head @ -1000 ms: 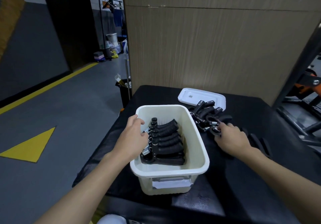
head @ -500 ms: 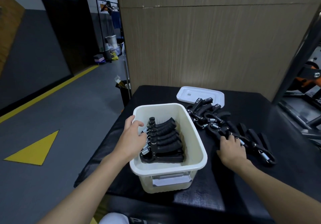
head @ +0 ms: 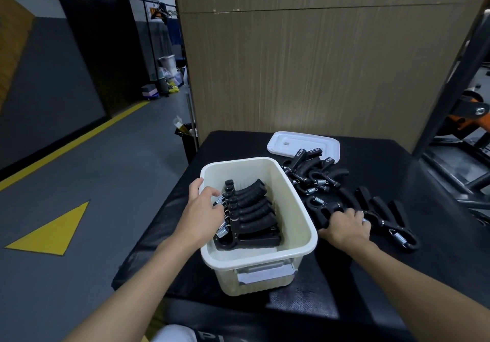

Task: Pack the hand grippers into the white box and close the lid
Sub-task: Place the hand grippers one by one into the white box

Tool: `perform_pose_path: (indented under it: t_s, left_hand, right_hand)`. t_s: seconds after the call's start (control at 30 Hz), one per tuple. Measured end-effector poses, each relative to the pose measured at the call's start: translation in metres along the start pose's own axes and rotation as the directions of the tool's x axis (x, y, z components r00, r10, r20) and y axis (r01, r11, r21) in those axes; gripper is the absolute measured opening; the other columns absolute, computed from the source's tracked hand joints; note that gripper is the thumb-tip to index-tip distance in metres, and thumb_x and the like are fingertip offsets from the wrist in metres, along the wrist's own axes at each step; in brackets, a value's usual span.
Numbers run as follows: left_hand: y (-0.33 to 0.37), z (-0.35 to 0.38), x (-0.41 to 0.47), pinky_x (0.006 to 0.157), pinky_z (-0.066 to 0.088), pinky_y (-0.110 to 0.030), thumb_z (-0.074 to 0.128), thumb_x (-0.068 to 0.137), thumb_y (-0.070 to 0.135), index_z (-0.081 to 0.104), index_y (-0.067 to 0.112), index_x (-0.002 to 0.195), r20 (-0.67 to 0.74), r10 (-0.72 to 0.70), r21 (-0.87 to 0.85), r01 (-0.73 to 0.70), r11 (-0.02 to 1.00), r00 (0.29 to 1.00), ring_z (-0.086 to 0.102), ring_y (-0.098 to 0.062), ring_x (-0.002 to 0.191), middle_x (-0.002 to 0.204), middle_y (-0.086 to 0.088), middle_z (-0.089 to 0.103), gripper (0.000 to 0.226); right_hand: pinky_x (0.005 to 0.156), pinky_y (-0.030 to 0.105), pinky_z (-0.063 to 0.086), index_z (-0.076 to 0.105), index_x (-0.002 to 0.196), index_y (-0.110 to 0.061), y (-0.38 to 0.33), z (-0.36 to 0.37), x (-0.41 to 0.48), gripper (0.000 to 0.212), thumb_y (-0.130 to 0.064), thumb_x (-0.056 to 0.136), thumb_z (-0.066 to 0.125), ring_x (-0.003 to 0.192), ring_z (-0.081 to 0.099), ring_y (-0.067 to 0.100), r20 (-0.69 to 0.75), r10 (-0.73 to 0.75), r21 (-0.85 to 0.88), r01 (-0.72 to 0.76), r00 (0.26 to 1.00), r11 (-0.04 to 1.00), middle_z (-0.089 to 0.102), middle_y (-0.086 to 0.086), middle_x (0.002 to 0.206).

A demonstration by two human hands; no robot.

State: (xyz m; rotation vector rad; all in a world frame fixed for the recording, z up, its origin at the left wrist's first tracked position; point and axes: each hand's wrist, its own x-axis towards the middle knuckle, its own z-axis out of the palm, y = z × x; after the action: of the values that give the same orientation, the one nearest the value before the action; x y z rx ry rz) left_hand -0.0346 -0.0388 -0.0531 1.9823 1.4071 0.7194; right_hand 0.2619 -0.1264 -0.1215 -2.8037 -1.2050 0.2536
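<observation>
Hand grippers [head: 248,210] in white box [head: 290,206]

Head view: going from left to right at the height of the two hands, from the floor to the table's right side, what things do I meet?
Yellow floor triangle → left hand → packed hand grippers in the white box → right hand → outermost loose hand gripper.

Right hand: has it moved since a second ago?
Yes. The right hand has come nearer the person along the right wall of the box, onto the nearer grippers.
</observation>
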Motion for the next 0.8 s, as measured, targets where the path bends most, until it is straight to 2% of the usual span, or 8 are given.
perform_pose_path:
  t_s: [0.13,0.2,0.27,0.37,0.53,0.63,0.7,0.8]
  left_hand:
    - [0.0,-0.001,0.0,0.062,0.039,-0.013,0.048,0.096,0.01,0.053,0.016,0.126,0.007,-0.002,0.007,0.002,1.0,1.0,0.054,-0.011,0.088,0.159,0.011,0.008,0.031]
    - [0.0,-0.001,0.0,0.062,0.04,-0.015,0.047,0.096,0.01,0.053,0.016,0.126,0.008,-0.004,0.012,0.004,1.0,1.0,0.054,-0.011,0.087,0.159,0.011,0.007,0.032]
    - [0.0,-0.002,0.0,0.062,0.041,-0.017,0.047,0.096,0.01,0.053,0.016,0.127,0.011,-0.003,0.019,0.003,1.0,1.0,0.055,-0.013,0.091,0.159,0.011,0.007,0.033]
    - [0.001,-0.002,0.0,0.065,0.042,-0.022,0.047,0.095,0.01,0.054,0.016,0.126,0.012,-0.004,0.017,0.004,1.0,1.0,0.054,-0.015,0.095,0.16,0.011,0.007,0.032]
    - [0.001,-0.004,-0.002,0.067,0.041,-0.024,0.046,0.095,0.011,0.054,0.018,0.124,0.01,-0.005,0.028,0.005,1.0,1.0,0.052,-0.007,0.086,0.159,0.011,0.012,0.032]
    - [0.001,-0.007,-0.002,0.068,0.04,-0.022,0.047,0.096,0.014,0.055,0.018,0.126,-0.003,0.009,0.054,-0.009,0.999,1.0,0.053,-0.002,0.083,0.158,0.01,0.016,0.032]
    - [0.001,-0.009,-0.003,0.079,0.04,-0.028,0.046,0.097,0.017,0.053,0.018,0.128,-0.001,0.015,0.076,-0.015,0.997,1.0,0.056,-0.014,0.094,0.158,0.009,0.018,0.032]
    - [0.002,-0.009,-0.004,0.082,0.043,-0.031,0.044,0.098,0.019,0.048,0.018,0.133,0.005,0.032,0.129,-0.032,0.991,0.999,0.061,-0.019,0.092,0.155,0.008,0.021,0.035]
  right_hand:
    - [0.103,0.046,0.035,0.062,0.091,-0.018,0.005,0.001,-0.002,0.037,-0.051,0.076,0.068,0.119,0.044,0.029,-0.012,-0.004,0.039,0.004,1.0,0.999,0.05,0.007,0.121]
    - [0.096,0.044,0.039,0.054,0.075,-0.02,0.009,-0.004,-0.004,0.029,-0.046,0.073,0.068,0.106,0.056,0.027,0.058,-0.007,0.111,0.0,0.998,0.994,0.06,0.003,0.105]
    - [0.093,0.039,0.036,0.053,0.075,-0.024,0.011,-0.011,-0.009,0.031,-0.05,0.072,0.069,0.101,0.058,0.024,0.087,-0.044,0.074,0.037,0.995,0.997,0.064,-0.004,0.093]
    - [0.087,0.036,0.035,0.053,0.077,-0.024,0.011,-0.019,-0.013,0.027,-0.042,0.077,0.073,0.099,0.059,0.024,-0.035,-0.067,0.142,0.071,0.997,0.987,0.064,-0.005,0.087]
    - [0.084,0.039,0.047,0.051,0.099,-0.012,0.005,-0.038,-0.013,0.025,-0.021,0.086,0.07,0.095,0.06,0.032,-0.143,-0.037,0.561,0.112,0.989,0.82,0.063,0.006,0.09]
    - [0.09,0.036,0.047,0.061,0.12,-0.01,-0.003,-0.07,-0.018,0.035,-0.02,0.088,0.068,0.107,0.062,0.031,-0.294,-0.078,0.551,0.235,0.953,0.801,0.071,0.008,0.103]
    - [0.086,0.03,0.048,0.069,0.115,-0.014,-0.013,-0.098,-0.029,0.027,-0.02,0.09,0.064,0.102,0.066,0.023,-0.416,-0.158,0.523,0.378,0.895,0.764,0.074,0.005,0.104]
    - [0.076,0.025,0.049,0.073,0.105,-0.019,-0.034,-0.139,-0.051,0.016,-0.017,0.092,0.063,0.081,0.066,0.014,-0.5,-0.265,0.588,0.548,0.824,0.595,0.074,0.002,0.093]
